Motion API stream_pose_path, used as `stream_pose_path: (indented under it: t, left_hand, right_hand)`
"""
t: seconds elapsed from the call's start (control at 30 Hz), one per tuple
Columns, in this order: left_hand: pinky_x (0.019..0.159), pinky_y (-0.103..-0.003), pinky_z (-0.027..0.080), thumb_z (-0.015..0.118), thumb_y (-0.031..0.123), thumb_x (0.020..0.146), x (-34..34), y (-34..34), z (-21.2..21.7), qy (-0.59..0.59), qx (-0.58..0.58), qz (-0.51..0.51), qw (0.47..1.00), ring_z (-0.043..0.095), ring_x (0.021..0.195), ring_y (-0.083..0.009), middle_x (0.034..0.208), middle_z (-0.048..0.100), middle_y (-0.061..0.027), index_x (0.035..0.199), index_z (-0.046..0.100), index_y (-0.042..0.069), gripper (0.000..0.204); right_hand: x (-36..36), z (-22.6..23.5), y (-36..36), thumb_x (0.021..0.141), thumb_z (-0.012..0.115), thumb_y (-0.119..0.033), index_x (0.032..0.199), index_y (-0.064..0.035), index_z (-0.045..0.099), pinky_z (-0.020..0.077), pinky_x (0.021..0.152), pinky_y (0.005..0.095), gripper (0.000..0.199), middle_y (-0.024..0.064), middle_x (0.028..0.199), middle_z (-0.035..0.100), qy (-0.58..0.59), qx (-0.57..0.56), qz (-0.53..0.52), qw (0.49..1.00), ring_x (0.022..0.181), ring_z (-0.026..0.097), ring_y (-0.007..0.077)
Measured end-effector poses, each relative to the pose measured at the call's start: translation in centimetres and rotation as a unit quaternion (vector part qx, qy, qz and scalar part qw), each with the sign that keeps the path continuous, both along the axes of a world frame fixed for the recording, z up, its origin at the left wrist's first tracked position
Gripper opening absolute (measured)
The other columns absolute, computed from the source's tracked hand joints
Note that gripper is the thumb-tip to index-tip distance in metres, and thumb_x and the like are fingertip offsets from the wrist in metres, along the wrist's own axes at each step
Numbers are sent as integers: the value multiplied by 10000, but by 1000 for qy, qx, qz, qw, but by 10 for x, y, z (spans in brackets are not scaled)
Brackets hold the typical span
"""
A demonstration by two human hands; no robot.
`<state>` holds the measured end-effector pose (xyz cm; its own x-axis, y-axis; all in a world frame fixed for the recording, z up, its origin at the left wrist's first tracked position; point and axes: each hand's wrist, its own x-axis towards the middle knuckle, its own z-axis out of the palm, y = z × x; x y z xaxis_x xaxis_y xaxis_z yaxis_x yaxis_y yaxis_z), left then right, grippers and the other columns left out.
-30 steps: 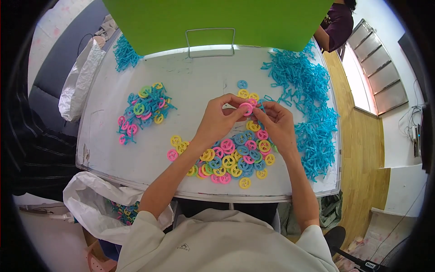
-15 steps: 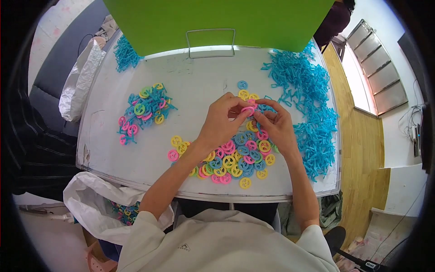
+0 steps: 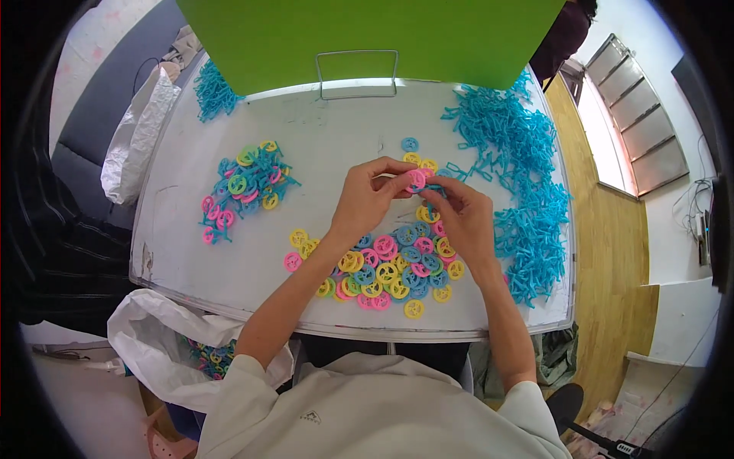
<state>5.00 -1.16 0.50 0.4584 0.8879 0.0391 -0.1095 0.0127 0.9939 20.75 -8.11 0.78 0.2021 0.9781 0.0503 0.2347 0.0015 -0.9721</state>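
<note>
My left hand [image 3: 365,197] pinches a small pink plastic wheel [image 3: 415,180] between thumb and fingertips above the table. Close against it, my right hand [image 3: 465,218] is closed on a small blue plastic piece [image 3: 433,188], mostly covered by the fingers; it touches or nearly touches the wheel. Below both hands spreads a loose pile of pink, yellow, blue and green wheels [image 3: 387,273]. Forked blue pieces [image 3: 512,145] lie in a long heap along the right side. On the left is a smaller heap of wheels joined with blue pieces [image 3: 243,183].
A green panel [image 3: 367,38] with a wire handle [image 3: 358,96] stands at the table's far edge. More blue pieces [image 3: 214,93] lie at the far left corner. A white sack [image 3: 153,325] holding coloured pieces hangs open at the near left. Another white bag [image 3: 138,141] leans beside the table.
The pink wheel has turned to show its flat face. My right hand has dropped slightly and its fingers have drawn in around the blue piece.
</note>
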Motion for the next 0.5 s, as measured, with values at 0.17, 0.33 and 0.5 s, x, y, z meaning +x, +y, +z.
stream_pose_path:
  t: [0.17,0.33,0.5]
  left_hand:
    - [795,-277,569,600,54,910,2,-5,-3,0,-1,4,1000,665,874,-165,1003,669,-129,1088,631,-50,209]
    - [724,-264,574,602,13,890,10,-15,-7,2,71,76,995,688,806,-177,943,685,-127,1032,646,-52,162]
    - [684,-260,578,605,9,887,10,-19,-3,10,55,96,994,694,795,-181,925,686,-129,1013,648,-53,146]
  right_hand:
    - [3,1,3,905,639,-130,989,26,696,434,497,171,185,39,736,689,52,-17,1,999,586,552,26]
    - [2,7,2,903,650,-164,1013,32,689,425,482,160,228,42,754,692,55,-61,-6,997,578,545,12]
    - [0,1,3,905,649,-178,1031,36,681,445,500,156,250,56,779,696,96,-68,-4,993,592,564,22]
